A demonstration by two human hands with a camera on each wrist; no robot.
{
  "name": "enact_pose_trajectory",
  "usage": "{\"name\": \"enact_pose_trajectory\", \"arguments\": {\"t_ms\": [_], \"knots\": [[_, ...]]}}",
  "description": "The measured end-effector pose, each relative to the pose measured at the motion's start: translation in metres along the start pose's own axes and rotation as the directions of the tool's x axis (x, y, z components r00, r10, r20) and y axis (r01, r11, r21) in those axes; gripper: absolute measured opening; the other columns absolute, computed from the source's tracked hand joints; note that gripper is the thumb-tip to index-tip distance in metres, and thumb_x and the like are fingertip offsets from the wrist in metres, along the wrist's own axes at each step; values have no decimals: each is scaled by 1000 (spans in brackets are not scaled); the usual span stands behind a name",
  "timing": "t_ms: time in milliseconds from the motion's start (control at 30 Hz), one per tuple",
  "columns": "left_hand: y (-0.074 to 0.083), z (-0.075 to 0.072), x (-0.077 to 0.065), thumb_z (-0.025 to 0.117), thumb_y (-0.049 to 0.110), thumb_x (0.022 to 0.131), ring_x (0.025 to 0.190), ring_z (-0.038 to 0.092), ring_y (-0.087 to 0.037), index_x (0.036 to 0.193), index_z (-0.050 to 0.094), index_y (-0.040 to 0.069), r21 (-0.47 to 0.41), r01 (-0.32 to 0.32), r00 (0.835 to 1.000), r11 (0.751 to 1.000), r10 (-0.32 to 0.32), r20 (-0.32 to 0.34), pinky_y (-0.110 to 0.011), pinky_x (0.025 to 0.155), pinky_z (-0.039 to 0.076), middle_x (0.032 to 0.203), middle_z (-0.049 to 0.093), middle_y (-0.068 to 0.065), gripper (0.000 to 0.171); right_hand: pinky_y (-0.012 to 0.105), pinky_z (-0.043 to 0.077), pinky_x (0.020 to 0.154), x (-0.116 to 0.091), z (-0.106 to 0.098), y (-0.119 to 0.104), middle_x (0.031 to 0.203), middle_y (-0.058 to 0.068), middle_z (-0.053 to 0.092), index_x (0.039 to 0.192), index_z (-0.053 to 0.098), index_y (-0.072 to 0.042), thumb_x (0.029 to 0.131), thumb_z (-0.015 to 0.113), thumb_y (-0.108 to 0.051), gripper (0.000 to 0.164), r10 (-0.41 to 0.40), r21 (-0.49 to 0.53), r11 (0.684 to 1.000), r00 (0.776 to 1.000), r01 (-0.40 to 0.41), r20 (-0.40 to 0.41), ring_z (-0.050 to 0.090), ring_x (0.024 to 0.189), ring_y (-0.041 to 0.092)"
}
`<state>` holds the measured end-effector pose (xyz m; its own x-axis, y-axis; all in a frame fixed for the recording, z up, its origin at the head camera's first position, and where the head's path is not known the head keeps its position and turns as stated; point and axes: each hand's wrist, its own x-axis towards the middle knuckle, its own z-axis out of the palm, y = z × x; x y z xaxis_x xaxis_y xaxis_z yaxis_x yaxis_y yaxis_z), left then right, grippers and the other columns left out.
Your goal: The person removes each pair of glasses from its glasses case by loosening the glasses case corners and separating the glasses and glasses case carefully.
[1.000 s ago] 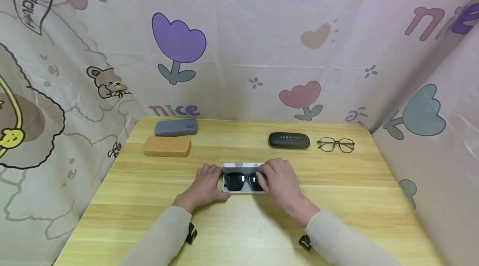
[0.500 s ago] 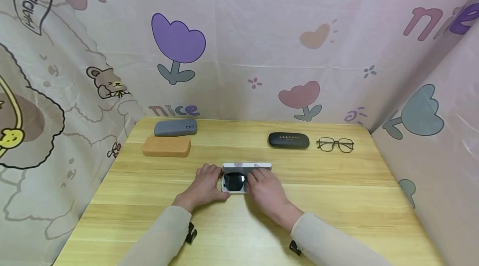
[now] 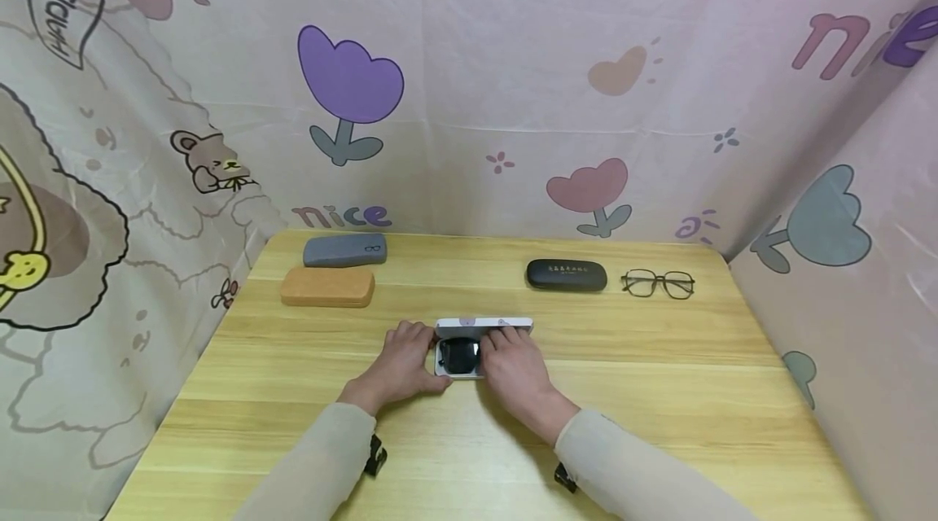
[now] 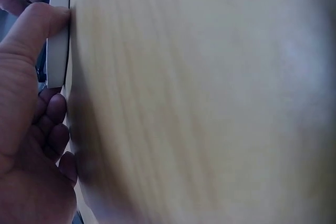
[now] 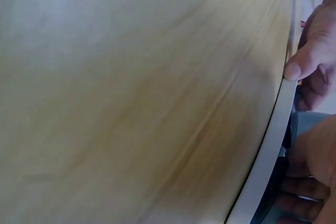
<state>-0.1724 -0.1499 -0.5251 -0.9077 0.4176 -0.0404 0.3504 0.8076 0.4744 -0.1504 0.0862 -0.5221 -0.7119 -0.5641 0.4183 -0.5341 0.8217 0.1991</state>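
Note:
A white glasses case lies open at the middle of the table, its lid raised at the back. Inside it sits a pair of black sunglasses; the left lens shows and the right half is hidden. My left hand grips the case's left end. Its thumb presses the front wall in the left wrist view, with the other fingers around the end. Reaching into the case, my right hand pinches the sunglasses near the bridge. In the right wrist view its fingers curl in behind the front wall.
At the back left of the wooden table are a grey glasses case and an orange one. A black glasses case and thin-framed eyeglasses lie at the back right. A printed curtain surrounds the table.
My right hand has moved left from the case's right end to the sunglasses' bridge, covering the right lens and uncovering the lid's right end. The left hand and case stay put.

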Motion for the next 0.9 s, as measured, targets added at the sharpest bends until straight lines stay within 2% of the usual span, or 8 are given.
{"name": "enact_pose_trajectory", "arguments": {"t_ms": [233, 433, 633, 900], "knots": [[0, 0, 0, 89, 50, 76, 108, 43, -22, 126, 62, 7, -2, 5, 1000, 1000, -5, 0, -41, 97, 35, 112, 60, 2, 70, 38, 54, 85, 0, 0, 0, 98, 5, 71, 99, 72, -6, 86, 78, -12, 16, -4, 19, 1000, 1000, 4, 19, 62, 98, 25], [-1, 1, 1, 88, 50, 77, 108, 43, -22, 122, 62, 9, 7, 4, 1000, 1000, -4, -3, -41, 96, 34, 111, 60, 2, 66, 38, 54, 87, -1, -4, -1, 96, 6, 71, 95, 71, -6, 85, 74, -3, 10, -19, 19, 1000, 1000, 19, 4, 61, 96, 26], [0, 1, 0, 88, 49, 77, 107, 43, -22, 120, 62, 10, 7, 2, 1000, 1000, -2, -1, -40, 94, 33, 109, 59, 3, 64, 41, 47, 89, 0, -13, -3, 89, 3, 69, 87, 68, -11, 89, 71, -8, 5, -11, -19, 1000, 1000, 10, -28, 59, 94, 26], [1, 0, 0, 88, 49, 77, 108, 44, -23, 120, 61, 10, 15, 2, 1000, 1000, -2, -1, -40, 94, 33, 109, 59, 2, 64, 41, 42, 83, -1, -15, -1, 94, 5, 67, 94, 67, -11, 90, 68, -11, 4, 22, 5, 1000, 1000, -22, 2, 58, 97, 27]]}}
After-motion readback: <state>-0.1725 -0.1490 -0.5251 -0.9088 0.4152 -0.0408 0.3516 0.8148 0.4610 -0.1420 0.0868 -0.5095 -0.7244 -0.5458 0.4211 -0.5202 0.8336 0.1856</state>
